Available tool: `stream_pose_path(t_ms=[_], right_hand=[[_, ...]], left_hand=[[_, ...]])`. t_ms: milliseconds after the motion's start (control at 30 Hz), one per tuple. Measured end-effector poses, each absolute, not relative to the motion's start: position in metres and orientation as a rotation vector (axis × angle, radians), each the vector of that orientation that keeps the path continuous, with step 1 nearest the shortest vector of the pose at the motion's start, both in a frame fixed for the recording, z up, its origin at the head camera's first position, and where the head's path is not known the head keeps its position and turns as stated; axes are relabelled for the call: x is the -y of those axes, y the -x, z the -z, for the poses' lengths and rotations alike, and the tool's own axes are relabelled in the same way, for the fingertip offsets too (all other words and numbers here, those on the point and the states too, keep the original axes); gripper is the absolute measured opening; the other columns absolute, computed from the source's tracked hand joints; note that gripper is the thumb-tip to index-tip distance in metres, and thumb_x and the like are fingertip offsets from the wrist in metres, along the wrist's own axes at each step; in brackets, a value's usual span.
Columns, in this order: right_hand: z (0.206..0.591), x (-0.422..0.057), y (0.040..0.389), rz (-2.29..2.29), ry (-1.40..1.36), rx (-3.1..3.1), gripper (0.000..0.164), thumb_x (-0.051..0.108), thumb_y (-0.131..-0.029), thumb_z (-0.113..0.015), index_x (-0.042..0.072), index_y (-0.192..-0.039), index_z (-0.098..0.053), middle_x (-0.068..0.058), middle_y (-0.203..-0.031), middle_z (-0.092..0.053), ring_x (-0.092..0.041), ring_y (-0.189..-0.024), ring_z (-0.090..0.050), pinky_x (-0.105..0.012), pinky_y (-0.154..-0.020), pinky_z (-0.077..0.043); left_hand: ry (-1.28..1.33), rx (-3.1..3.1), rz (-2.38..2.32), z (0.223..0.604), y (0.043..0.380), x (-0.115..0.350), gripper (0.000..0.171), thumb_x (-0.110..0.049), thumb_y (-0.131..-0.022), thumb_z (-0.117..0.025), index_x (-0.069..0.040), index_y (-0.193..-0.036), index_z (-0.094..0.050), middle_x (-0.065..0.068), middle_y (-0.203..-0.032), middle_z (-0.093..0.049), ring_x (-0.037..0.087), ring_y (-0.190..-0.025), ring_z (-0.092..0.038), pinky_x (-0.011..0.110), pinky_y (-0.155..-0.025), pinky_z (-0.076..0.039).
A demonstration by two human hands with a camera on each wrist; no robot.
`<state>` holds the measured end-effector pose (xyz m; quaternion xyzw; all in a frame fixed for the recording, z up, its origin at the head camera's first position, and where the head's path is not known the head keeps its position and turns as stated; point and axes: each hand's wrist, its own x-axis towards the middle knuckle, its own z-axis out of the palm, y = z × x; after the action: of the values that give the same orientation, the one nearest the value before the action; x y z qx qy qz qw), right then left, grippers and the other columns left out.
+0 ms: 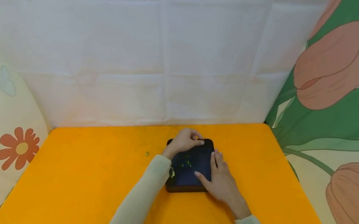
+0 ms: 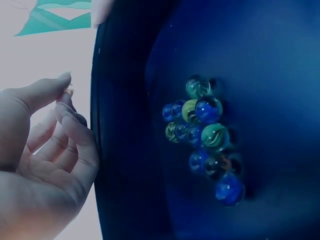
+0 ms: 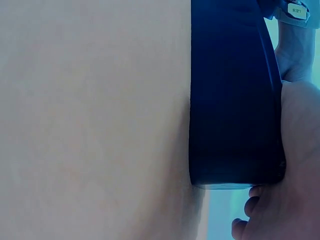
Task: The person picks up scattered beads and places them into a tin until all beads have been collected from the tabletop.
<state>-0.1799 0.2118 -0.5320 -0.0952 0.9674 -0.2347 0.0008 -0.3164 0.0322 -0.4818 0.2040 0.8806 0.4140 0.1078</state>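
A square black tray point(image 1: 185, 189) with raised walls lies on the orange tabletop. Several glass marbles point(image 2: 215, 138), blue, green, yellow and brownish, cluster on its floor in the left wrist view. My left hand point(image 1: 185, 140) is at the tray's far side. Its thumb and fingertips pinch a small glassy marble point(image 2: 70, 90), mostly hidden by the fingers. The right hand point(image 1: 223, 180) rests along the tray's right side, fingers fairly straight and thumb reaching over the rim. In the right wrist view that hand lies against the tray's dark outer wall point(image 3: 235, 100).
One small greenish marble point(image 1: 147, 153) lies on the orange tabletop point(image 1: 86, 175), left of the tray. A white cloth wall point(image 1: 122, 49) rises behind the table. Flower-print cloths point(image 1: 339, 66) hang at both sides.
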Motion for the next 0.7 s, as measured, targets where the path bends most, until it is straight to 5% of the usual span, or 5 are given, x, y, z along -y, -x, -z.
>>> stream_pose_path(t_ms=[700], right_hand=[[0.5286,-0.2062,0.1853,0.753,0.274,-3.035,0.105,0.071,-0.102,-0.049,0.001,-0.167,-0.007,-0.017,-0.178,0.001,-0.042,-0.164,-0.009,-0.062,-0.125,-0.031]], left_hand=[[-0.569,-2.572,-1.194,0.4789,0.3242,-0.0334,0.02,-0.03,-0.1,-0.073,-0.016,-0.114,-0.079,0.01,-0.109,-0.073,0.022,-0.093,-0.066,0.038,-0.083,-0.058]])
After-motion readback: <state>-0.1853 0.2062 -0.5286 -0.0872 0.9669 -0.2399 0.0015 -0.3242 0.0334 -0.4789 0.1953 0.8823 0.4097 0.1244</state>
